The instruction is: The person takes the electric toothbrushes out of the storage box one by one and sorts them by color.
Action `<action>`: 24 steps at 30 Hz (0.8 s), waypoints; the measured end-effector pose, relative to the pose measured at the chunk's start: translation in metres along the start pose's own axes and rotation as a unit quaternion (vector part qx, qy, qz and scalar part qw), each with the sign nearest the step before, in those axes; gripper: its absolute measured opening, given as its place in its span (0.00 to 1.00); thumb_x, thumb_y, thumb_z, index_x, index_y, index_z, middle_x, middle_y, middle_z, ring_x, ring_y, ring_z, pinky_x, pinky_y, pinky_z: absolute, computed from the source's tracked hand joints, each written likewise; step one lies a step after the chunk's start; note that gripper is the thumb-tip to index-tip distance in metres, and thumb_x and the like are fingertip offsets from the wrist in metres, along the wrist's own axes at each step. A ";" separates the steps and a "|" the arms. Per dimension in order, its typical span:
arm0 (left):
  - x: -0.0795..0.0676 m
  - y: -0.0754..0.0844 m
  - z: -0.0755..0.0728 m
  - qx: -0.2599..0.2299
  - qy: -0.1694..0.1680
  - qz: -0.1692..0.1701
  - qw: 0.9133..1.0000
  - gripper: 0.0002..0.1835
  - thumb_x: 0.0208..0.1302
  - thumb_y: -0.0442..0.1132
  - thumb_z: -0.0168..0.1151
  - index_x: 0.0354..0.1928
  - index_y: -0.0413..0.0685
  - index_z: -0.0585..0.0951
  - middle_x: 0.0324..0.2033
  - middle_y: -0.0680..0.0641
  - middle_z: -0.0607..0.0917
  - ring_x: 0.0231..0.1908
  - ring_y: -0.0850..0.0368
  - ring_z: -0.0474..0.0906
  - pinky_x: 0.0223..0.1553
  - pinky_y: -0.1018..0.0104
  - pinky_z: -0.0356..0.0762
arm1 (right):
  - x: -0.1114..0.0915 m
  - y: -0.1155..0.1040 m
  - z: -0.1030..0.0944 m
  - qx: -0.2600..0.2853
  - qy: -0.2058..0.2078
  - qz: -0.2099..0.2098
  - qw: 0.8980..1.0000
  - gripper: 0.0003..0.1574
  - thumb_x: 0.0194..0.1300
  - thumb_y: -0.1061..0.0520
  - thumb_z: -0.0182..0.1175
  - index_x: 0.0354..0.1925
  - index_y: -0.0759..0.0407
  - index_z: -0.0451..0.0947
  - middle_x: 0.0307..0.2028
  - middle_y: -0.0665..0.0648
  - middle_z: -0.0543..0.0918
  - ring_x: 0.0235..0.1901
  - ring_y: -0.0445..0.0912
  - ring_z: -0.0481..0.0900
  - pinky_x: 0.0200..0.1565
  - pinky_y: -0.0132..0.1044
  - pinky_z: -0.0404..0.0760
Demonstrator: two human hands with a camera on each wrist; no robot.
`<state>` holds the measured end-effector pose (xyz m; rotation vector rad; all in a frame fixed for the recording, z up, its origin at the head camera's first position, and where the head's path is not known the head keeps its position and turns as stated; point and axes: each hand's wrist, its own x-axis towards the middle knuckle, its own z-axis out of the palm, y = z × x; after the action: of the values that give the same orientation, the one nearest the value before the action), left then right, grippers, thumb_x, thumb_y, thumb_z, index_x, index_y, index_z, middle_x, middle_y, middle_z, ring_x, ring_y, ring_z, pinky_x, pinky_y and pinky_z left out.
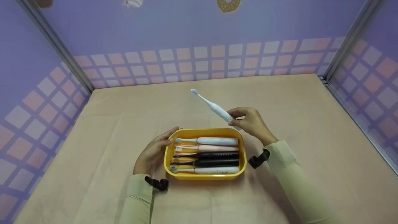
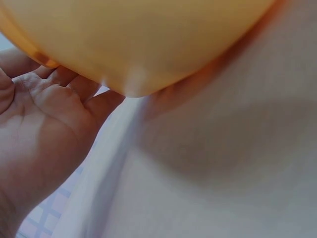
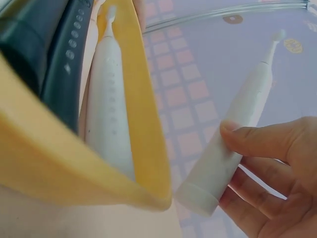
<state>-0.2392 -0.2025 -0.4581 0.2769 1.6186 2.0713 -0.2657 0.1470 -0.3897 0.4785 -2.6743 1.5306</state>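
Observation:
A white electric toothbrush (image 1: 220,112) is pinched near its base by my right hand (image 1: 248,123), above the far right corner of a yellow plastic bin (image 1: 205,176). Its brush head points up and to the left. The right wrist view shows thumb and fingers on the white handle (image 3: 218,163). My left hand (image 1: 155,151) grips the bin's left end, thumb at the rim and fingers along the outer wall. Inside the bin, several electric toothbrushes lie side by side: a white one (image 1: 217,141), a pink one (image 1: 217,148), black ones (image 1: 217,162) and another white one (image 1: 217,170).
The bin is over a table with a beige cover (image 1: 124,115). Purple walls with a checkered band (image 1: 183,62) stand at the back and sides, with metal posts (image 1: 59,46) at the corners. Black wrist cameras (image 1: 259,159) sit on both sleeves.

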 end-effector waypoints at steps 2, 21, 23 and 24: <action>0.000 0.000 0.000 0.000 0.004 -0.002 1.000 0.31 0.73 0.33 0.43 0.75 0.49 0.53 0.73 0.44 0.57 0.63 0.55 0.70 0.60 0.65 0.73 | 0.000 0.002 0.000 0.008 0.010 -0.001 1.000 0.20 0.55 0.66 0.68 0.49 0.62 0.83 0.44 0.62 0.86 0.46 0.54 0.84 0.37 0.41 0.86; 0.000 -0.001 -0.001 0.010 0.000 -0.007 1.000 0.30 0.74 0.36 0.43 0.75 0.52 0.54 0.68 0.41 0.66 0.66 0.46 0.66 0.61 0.63 0.73 | 0.006 0.033 -0.002 0.063 0.100 0.001 0.993 0.23 0.57 0.67 0.66 0.53 0.64 0.80 0.50 0.62 0.83 0.52 0.51 0.81 0.54 0.39 0.80; 0.000 -0.001 0.000 0.011 0.000 -0.006 1.000 0.30 0.74 0.36 0.43 0.75 0.52 0.54 0.67 0.41 0.67 0.66 0.45 0.66 0.61 0.62 0.73 | 0.006 0.036 -0.003 0.065 0.108 -0.002 0.992 0.23 0.58 0.66 0.66 0.53 0.63 0.80 0.50 0.62 0.83 0.52 0.51 0.81 0.54 0.38 0.80; 0.000 -0.001 0.000 0.009 0.002 -0.006 1.000 0.30 0.74 0.36 0.44 0.75 0.52 0.54 0.66 0.41 0.68 0.66 0.45 0.66 0.61 0.62 0.73 | 0.006 0.037 -0.003 0.066 0.112 -0.002 0.992 0.23 0.58 0.66 0.66 0.53 0.63 0.80 0.50 0.61 0.83 0.52 0.51 0.81 0.54 0.38 0.80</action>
<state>-0.2392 -0.2021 -0.4594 0.2676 1.6384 2.0498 -0.2820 0.1653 -0.4186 0.2955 -2.4150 1.6572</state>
